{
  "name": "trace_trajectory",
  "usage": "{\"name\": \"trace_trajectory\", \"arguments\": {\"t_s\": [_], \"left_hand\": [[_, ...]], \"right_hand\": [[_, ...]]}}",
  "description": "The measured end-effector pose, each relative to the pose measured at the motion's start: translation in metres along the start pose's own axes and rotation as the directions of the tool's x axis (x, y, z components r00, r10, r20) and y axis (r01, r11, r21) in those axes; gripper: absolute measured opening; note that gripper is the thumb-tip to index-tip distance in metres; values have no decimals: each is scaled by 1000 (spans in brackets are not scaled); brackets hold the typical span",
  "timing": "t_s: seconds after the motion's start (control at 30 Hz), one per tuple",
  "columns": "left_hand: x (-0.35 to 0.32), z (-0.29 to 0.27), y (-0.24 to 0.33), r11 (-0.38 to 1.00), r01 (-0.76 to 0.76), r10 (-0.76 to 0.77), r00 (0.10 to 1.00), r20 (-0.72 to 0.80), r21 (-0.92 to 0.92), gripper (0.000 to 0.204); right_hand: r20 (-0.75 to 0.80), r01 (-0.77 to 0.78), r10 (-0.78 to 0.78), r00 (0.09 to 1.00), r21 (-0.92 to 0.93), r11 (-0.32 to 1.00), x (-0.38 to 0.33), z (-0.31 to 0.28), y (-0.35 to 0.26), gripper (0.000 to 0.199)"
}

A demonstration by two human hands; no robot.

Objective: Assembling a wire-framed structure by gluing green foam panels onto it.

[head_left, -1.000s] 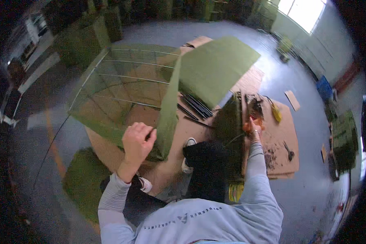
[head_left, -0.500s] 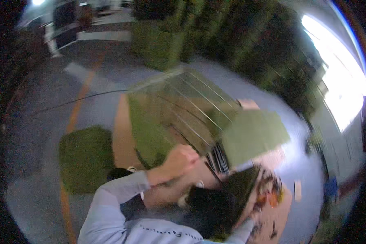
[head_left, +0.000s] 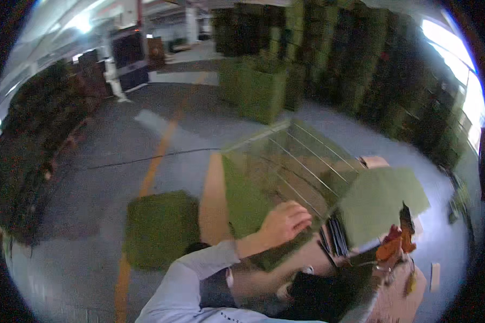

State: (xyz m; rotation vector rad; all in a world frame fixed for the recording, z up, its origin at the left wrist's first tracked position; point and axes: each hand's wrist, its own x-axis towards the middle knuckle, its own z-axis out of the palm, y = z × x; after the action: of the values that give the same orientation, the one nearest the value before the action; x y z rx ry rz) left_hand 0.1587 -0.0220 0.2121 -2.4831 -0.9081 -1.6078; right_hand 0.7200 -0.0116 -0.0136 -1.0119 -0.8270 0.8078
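Note:
My left hand (head_left: 284, 225) hovers above the near edge of a large green boxlike piece (head_left: 248, 183) with thin metal rods across it. Its fingers are loosely bent and slightly apart; nothing shows between them. At the right, my right hand (head_left: 383, 267) is closed around an orange-and-black tool (head_left: 396, 245) with a dark upright tip; blur hides its exact kind. Between my hands, several dark narrow strips (head_left: 337, 237) lie beside the green piece. A flat light green panel (head_left: 385, 202) is at its right side.
Brown cardboard (head_left: 213, 199) lies beneath the green piece. A dark green square block (head_left: 161, 229) sits to the left, by an orange floor line (head_left: 164, 145). Green boxes (head_left: 261, 89) stand beyond, with tall dark stacks (head_left: 350, 64) behind. A black cable (head_left: 145, 159) crosses the floor.
The view has swung leftward and up, shifting the scene right and down. My right hand has risen with the orange-and-black tool. My left hand's fingers have loosened from a fist.

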Motion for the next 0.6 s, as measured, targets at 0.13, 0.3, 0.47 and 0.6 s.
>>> {"name": "trace_trajectory", "arguments": {"t_s": [0.13,0.3,0.47,0.6], "left_hand": [[27,27,19,987,-38,39,999,2,-157,15],[14,-37,1,999,49,-49,986,-161,-5,13],[23,-25,1,988,-22,-7,982,-190,-151,15],[34,-46,21,977,-75,33,979,-203,-201,15]], "right_hand": [[122,1,-37,992,277,961,6,54,79,43],[15,57,-73,997,474,879,-5,212,-23,38],[-14,69,-69,997,400,914,-45,223,-64,35],[-136,83,-41,990,320,944,-63,251,-97,45]]}}
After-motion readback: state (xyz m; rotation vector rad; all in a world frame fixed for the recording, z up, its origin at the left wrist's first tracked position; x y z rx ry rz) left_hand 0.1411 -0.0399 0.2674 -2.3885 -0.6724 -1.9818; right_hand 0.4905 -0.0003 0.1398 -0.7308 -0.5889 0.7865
